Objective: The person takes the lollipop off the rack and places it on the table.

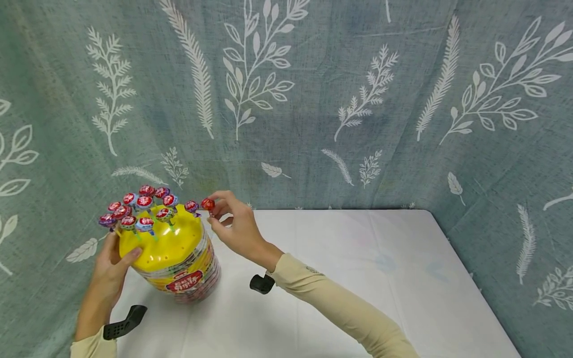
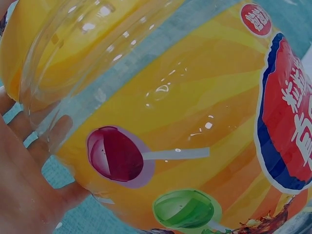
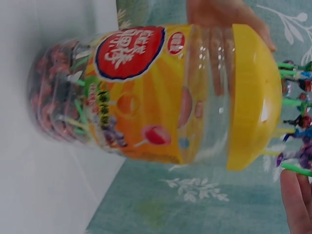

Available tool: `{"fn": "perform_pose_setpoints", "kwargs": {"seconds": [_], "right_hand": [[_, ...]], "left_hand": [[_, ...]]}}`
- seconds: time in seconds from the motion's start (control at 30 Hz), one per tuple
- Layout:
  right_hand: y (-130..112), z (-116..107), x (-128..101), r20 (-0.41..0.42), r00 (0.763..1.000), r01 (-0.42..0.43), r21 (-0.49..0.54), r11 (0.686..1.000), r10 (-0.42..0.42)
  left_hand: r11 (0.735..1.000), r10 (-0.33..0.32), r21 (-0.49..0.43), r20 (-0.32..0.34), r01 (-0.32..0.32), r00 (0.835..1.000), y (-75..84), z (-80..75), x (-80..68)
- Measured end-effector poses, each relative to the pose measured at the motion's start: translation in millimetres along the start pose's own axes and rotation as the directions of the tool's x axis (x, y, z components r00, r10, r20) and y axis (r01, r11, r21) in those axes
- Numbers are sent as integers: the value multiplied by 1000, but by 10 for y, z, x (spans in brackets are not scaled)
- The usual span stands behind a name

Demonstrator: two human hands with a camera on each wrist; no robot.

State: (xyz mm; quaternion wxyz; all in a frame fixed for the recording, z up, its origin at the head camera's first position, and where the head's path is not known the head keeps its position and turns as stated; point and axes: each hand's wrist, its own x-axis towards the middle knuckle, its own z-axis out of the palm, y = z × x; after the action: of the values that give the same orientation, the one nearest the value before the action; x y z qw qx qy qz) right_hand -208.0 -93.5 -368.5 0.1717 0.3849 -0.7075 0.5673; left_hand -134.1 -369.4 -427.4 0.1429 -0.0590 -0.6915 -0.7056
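Clear from the right wrist, not from the head: a green stick (image 3: 296, 169) at the fingertips of the right hand (image 1: 236, 226). Pinched by its thumb and finger, at ten o'clock: a red lollipop (image 1: 208, 203). Clasped by the left hand (image 1: 108, 271), with thumb on the yellow lid (image 1: 170, 246): a jar (image 1: 188, 279), at eight o'clock from the right hand. Stuck in the lid: more lollipops (image 1: 145, 202).

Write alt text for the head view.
A person's right hand pinches a red-wrapped lollipop beside a jar held by the left hand. More lollipops stand in its yellow lid. Around are a white table and leaf-patterned fabric.
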Motion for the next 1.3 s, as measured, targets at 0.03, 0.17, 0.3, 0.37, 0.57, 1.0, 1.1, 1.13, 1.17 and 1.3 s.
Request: {"fn": "perform_pose_setpoints", "kwargs": {"seconds": [0.03, 0.17, 0.3, 0.37, 0.57, 1.0, 1.1, 1.13, 1.17, 1.3], "right_hand": [[-24, -25, -10, -2, 1000, -6, 5, 1000, 6], [-158, -136, -42, -3, 999, -40, 41, 998, 40], [-191, -202, -67, 8, 995, -97, 78, 992, 96], [-152, -213, -86, 16, 992, -125, 106, 986, 124], [64, -214, -194, 27, 978, -209, 185, 960, 207], [696, -188, -394, -25, 913, -394, 201, 897, 406], [836, -180, -423, -38, 887, -444, 205, 873, 460], [889, -178, -438, -43, 877, -461, 208, 863, 479], [937, -175, -454, -46, 866, -478, 214, 852, 497], [1243, -133, -560, -62, 814, -552, 224, 803, 577]], "left_hand": [[1000, 1, 0, -1, -1, 1000, -3, -3, -4], [1000, 6, -1, -8, -6, 1000, -12, -19, -18], [1000, 9, -6, -12, -9, 1000, -9, -35, -27], [1000, 9, -10, -15, -9, 1000, -5, -41, -34], [1000, 3, -9, -15, -3, 1000, -4, -46, -74], [1000, 15, -19, -16, -15, 1000, 4, 14, -31], [1000, 16, -13, -15, -17, 1000, 4, 14, -9], [1000, 18, -13, -16, -18, 1000, 4, 14, -6], [1000, 20, -12, -18, -20, 1000, 3, 17, -5], [999, 32, -24, -22, -33, 999, -6, 47, -14]]}}
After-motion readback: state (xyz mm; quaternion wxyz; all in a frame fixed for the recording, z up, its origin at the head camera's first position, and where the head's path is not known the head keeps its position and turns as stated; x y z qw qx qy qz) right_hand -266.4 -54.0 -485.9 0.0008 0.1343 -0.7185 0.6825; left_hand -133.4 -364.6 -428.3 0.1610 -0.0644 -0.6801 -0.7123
